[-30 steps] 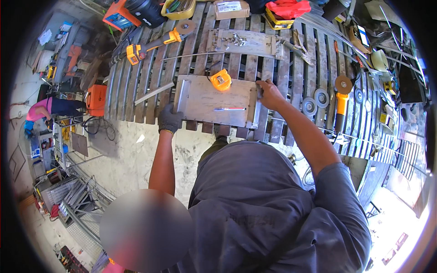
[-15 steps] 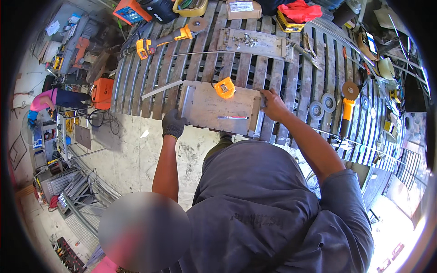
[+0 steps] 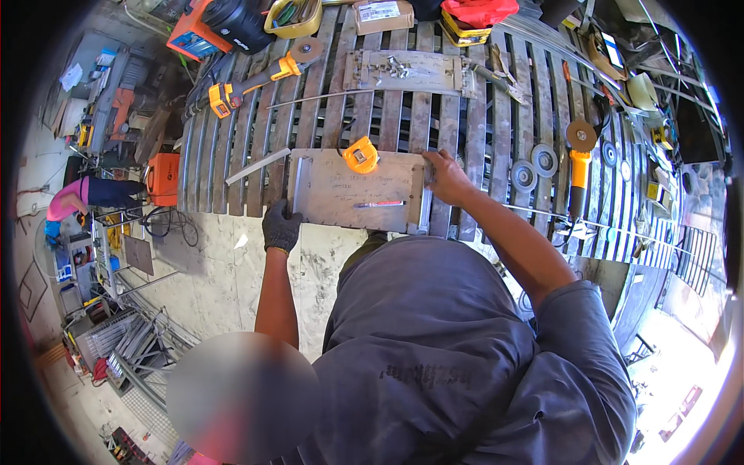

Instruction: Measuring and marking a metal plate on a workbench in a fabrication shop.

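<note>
A flat rectangular metal plate (image 3: 341, 186) with handwriting lies at the bench's near edge, right in front of me. Along its right side runs a narrow shiny metal strip (image 3: 425, 208). My left hand (image 3: 280, 226), in a dark glove, grips the plate's near left corner. My bare right hand (image 3: 449, 178) is closed at the far right corner, fingers over the edge; its fingertips are partly hidden. On the plate rest a yellow tape measure (image 3: 360, 156) by the far edge and a red and white marker (image 3: 380, 204) near the middle.
The slatted metal bench (image 3: 232, 174) carries an angle grinder (image 3: 256, 82) at far left, another grinder (image 3: 579, 167) at right, grinding discs (image 3: 525, 176) and a second plate (image 3: 422, 71) with small metal pieces. A thin metal bar (image 3: 258, 166) lies left. A person (image 3: 85, 194) bends over at far left.
The whole view has shifted, so the bench and its things sit a little further left and mostly lower. Both hands keep their places at the plate; the tape measure and marker stay on it.
</note>
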Demonstrator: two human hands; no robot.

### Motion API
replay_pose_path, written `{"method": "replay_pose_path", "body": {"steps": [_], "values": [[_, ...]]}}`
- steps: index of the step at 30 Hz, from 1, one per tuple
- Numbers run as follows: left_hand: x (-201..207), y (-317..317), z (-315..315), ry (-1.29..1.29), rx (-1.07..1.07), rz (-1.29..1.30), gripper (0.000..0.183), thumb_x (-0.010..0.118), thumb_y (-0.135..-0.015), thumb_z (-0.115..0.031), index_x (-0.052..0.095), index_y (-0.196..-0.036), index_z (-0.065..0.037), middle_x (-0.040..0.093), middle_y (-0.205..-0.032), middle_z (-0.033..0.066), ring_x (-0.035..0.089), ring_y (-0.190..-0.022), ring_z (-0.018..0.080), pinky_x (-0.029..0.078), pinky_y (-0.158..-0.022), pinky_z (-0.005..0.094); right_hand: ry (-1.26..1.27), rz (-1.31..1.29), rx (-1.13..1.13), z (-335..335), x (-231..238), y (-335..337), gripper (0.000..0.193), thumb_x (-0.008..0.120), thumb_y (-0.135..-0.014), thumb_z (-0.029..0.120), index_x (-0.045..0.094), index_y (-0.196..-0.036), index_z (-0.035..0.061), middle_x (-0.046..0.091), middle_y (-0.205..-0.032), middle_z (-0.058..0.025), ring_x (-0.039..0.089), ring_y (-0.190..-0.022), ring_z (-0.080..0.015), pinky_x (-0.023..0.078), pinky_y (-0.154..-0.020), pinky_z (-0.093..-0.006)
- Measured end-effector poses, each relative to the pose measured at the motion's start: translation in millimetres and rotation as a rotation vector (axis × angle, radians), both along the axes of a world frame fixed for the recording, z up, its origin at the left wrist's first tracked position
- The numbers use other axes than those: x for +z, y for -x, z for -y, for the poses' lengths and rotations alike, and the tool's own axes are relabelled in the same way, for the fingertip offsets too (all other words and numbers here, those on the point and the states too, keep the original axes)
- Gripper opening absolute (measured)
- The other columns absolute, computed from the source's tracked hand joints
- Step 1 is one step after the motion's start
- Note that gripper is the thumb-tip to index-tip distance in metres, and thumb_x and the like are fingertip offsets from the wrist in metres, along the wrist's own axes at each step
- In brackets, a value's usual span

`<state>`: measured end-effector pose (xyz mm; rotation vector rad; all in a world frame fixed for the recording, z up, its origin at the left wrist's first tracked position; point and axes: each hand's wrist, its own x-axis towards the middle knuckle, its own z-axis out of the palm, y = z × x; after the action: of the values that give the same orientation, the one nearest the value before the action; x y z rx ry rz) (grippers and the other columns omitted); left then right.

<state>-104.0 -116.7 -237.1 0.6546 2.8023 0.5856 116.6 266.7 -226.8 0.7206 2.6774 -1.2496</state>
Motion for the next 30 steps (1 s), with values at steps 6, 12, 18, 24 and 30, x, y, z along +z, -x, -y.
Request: {"method": "replay_pose_path", "body": {"steps": [6,12,18,24,30], "values": [[-1.3,7.9,0.1,0.008,0.014,0.126,0.055,0.084,-0.072,-0.026,0.069,-0.117,0.000,0.074,-0.097,0.0165,0.072,-0.086,0.0281,0.056,-0.081,0.0383,0.002,-0.011,0.015,-6.4,-12.0,1.1,0.077,0.081,-0.072,0.000,0.047,-0.142,0.0028,0.052,-0.133,-0.0280,0.054,-0.125,-0.0464,0.047,-0.108,-0.0467],[-1.6,16.7,12.7,-0.025,-0.017,0.181,0.052,0.086,-0.072,-0.026,0.071,-0.115,-0.002,0.076,-0.095,0.0141,0.073,-0.086,0.0248,0.056,-0.080,0.0366,0.021,0.011,0.087,-15.3,-8.8,9.3,0.073,0.084,-0.072,0.006,0.047,-0.134,-0.0017,0.054,-0.129,-0.0304,0.055,-0.123,-0.0473,0.047,-0.107,-0.0464],[2.8,13.8,0.4,0.039,-0.055,0.130,0.054,0.085,-0.073,-0.029,0.071,-0.117,0.001,0.074,-0.105,0.0172,0.072,-0.093,0.0276,0.055,-0.084,0.0364,-0.144,0.140,0.160,-31.4,-12.9,22.6,0.069,0.092,-0.065,0.017,0.053,-0.118,-0.0059,0.061,-0.123,-0.0297,0.061,-0.118,-0.0451,0.050,-0.103,-0.0465],[-1.5,0.1,9.4,-0.124,-0.169,0.033,0.061,0.088,-0.074,-0.029,0.068,-0.121,0.005,0.071,-0.094,0.0140,0.070,-0.087,0.0289,0.055,-0.084,0.0377,-0.144,0.059,0.144,-39.5,-16.8,16.4,0.063,0.093,-0.058,0.015,0.063,-0.111,-0.0016,0.069,-0.105,-0.0202,0.068,-0.100,-0.0384,0.055,-0.087,-0.0428],[-0.4,-10.5,10.2,-0.136,-0.314,-0.081,0.081,0.093,-0.064,-0.025,0.060,-0.130,0.007,0.058,-0.124,0.0220,0.061,-0.110,0.0335,0.051,-0.095,0.0405,-0.209,0.056,0.029,-63.2,-13.7,16.1,0.061,0.084,-0.062,0.005,0.052,-0.114,0.0078,0.069,-0.098,-0.0223,0.068,-0.099,-0.0396,0.052,-0.082,-0.0477]]}}
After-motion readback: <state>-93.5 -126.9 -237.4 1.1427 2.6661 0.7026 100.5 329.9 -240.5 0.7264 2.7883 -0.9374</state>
